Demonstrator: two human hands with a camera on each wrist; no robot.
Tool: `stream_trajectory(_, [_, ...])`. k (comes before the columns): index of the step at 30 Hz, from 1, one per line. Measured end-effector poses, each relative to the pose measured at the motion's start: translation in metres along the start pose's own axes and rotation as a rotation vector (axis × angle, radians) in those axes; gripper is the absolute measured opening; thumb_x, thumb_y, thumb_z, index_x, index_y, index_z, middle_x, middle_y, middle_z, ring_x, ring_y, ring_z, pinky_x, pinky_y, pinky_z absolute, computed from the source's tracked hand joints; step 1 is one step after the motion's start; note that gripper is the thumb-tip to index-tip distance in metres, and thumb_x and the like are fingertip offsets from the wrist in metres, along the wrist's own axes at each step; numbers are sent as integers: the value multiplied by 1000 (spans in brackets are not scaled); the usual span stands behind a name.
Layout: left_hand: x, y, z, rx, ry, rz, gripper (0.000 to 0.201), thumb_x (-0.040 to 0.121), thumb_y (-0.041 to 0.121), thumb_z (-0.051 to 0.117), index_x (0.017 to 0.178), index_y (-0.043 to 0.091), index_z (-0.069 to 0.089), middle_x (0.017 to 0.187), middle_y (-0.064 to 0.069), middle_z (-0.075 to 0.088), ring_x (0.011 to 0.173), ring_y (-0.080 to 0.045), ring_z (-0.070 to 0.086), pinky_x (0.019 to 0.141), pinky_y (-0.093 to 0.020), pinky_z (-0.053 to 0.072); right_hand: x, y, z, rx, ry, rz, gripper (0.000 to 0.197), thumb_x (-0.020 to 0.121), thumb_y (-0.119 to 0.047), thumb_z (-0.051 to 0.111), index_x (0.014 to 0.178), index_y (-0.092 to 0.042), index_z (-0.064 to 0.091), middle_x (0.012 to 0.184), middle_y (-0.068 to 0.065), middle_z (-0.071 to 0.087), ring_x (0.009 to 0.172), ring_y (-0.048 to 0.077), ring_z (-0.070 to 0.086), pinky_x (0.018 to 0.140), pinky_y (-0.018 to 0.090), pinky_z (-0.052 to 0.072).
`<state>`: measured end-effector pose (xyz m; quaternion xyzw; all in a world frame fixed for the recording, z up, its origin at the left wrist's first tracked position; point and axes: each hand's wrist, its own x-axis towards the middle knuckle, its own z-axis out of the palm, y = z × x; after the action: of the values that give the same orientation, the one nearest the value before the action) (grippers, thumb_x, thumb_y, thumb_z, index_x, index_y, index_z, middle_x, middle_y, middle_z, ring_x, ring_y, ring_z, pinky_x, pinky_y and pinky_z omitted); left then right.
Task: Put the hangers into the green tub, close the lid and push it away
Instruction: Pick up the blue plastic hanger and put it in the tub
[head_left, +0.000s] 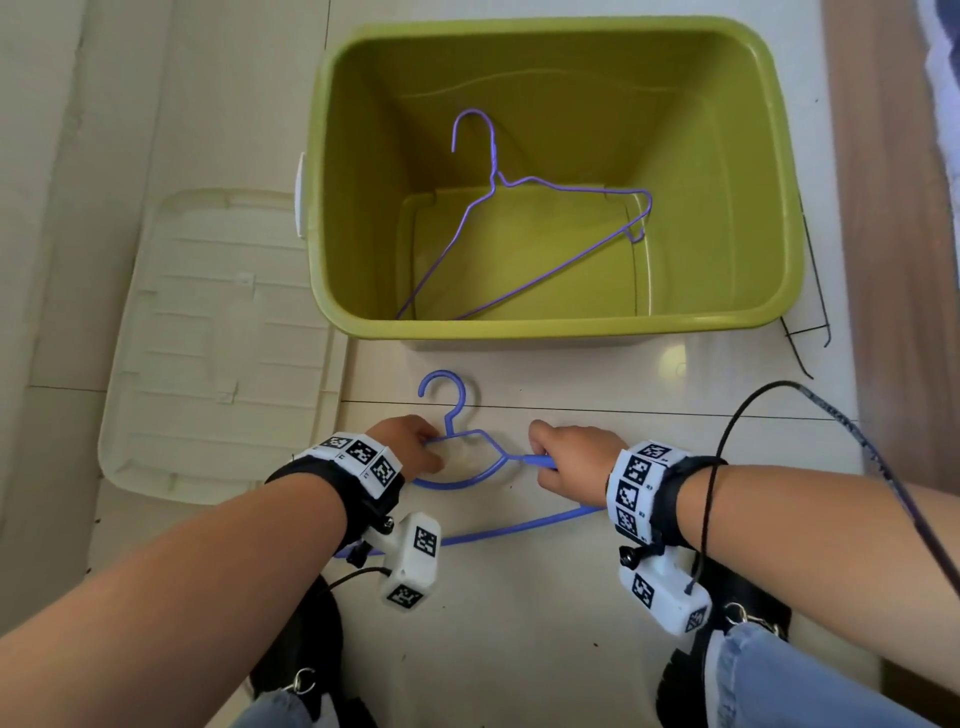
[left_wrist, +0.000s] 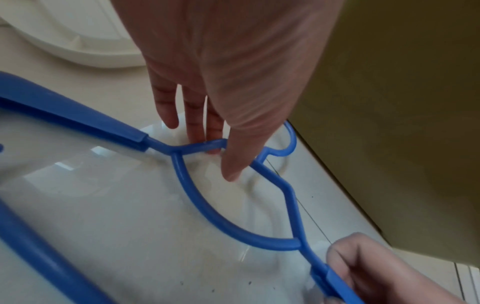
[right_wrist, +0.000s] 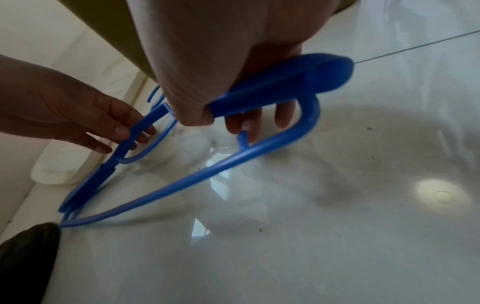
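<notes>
The green tub (head_left: 519, 328) stands open on the tiled floor, with a purple wire hanger (head_left: 519, 234) leaning inside it. In front of the tub, low over the tiles, is a blue plastic hanger (head_left: 501, 457) with its hook pointing at the tub. My left hand (head_left: 410, 441) pinches its left shoulder close to the neck, thumb (left_wrist: 233, 164) on top and fingers underneath. My right hand (head_left: 571, 457) grips the flat right arm of the blue hanger (right_wrist: 259, 90). The clear whitish lid (head_left: 218, 338) lies flat on the floor to the left of the tub.
A black wire hanger (head_left: 813, 312) lies on the floor by the tub's right side. A black cable (head_left: 727, 441) loops from my right wrist. My shoes and jeans are at the bottom edge. A wooden strip runs along the far right.
</notes>
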<state>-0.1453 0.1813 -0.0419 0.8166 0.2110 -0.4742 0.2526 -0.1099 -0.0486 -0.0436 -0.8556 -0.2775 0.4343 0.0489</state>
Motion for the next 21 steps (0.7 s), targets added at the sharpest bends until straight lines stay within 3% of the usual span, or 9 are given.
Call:
stream_trajectory(3, [-10, -3, -3, 27, -2, 43, 36, 87, 20, 63, 123, 20, 62, 123, -5, 65, 112, -23, 61, 84, -24, 45, -16, -6, -5, -49, 23, -91, 20, 89, -30, 44, 105, -19, 41, 72, -1, 54, 60, 25, 47, 57, 29, 38])
stream_trajectory(5, [-18, -5, -7, 48, -10, 78, 19, 87, 17, 62, 106, 20, 66, 111, -6, 69, 100, -24, 66, 76, -24, 49, -26, -11, -11, -84, 43, -139, 22, 89, -31, 46, 108, -19, 42, 69, -3, 52, 60, 24, 46, 56, 28, 36])
stream_trajectory(8, [-38, -7, -19, 72, -23, 141, 7, 87, 14, 62, 91, 18, 58, 108, -4, 72, 99, -21, 69, 69, -22, 51, -44, -22, -28, -82, 62, -160, 26, 89, -34, 48, 110, -21, 43, 60, -7, 42, 62, 22, 47, 58, 28, 35])
stream_trajectory(11, [-61, -9, -37, 118, 2, 206, 15, 88, 15, 61, 102, 13, 61, 113, -3, 73, 108, -21, 66, 86, -31, 54, -63, -32, -50, -51, 84, -161, 31, 88, -40, 51, 113, -22, 44, 58, -8, 40, 66, 22, 49, 60, 29, 36])
stream_trajectory(13, [-78, -9, -53, 140, 25, 230, 19, 89, 13, 59, 107, 15, 61, 113, 0, 73, 109, -20, 66, 94, -36, 52, -78, -37, -68, -25, 83, -177, 33, 87, -42, 52, 114, -24, 44, 60, -7, 46, 67, 23, 50, 60, 29, 36])
stream_trajectory(16, [-106, -8, -76, 33, 54, 252, 17, 91, 6, 56, 94, 23, 58, 108, 4, 72, 105, -18, 66, 94, -36, 53, -102, -41, -101, 82, 90, -216, 28, 87, -44, 53, 111, -31, 46, 73, -4, 69, 66, 17, 60, 64, 29, 46])
stream_trajectory(19, [-133, 0, -97, -139, 101, 285, 21, 92, 2, 56, 86, 22, 57, 98, 4, 72, 100, -21, 66, 93, -38, 54, -125, -41, -137, 247, 175, -237, 22, 86, -42, 57, 106, -31, 54, 81, -3, 73, 68, 11, 68, 69, 26, 51])
stream_trajectory(21, [-148, 8, -113, -222, 159, 327, 22, 91, -1, 55, 85, 20, 58, 93, 8, 73, 93, -20, 66, 85, -35, 54, -139, -41, -162, 317, 283, -244, 21, 86, -37, 61, 104, -27, 58, 79, -2, 73, 65, 10, 66, 66, 21, 50])
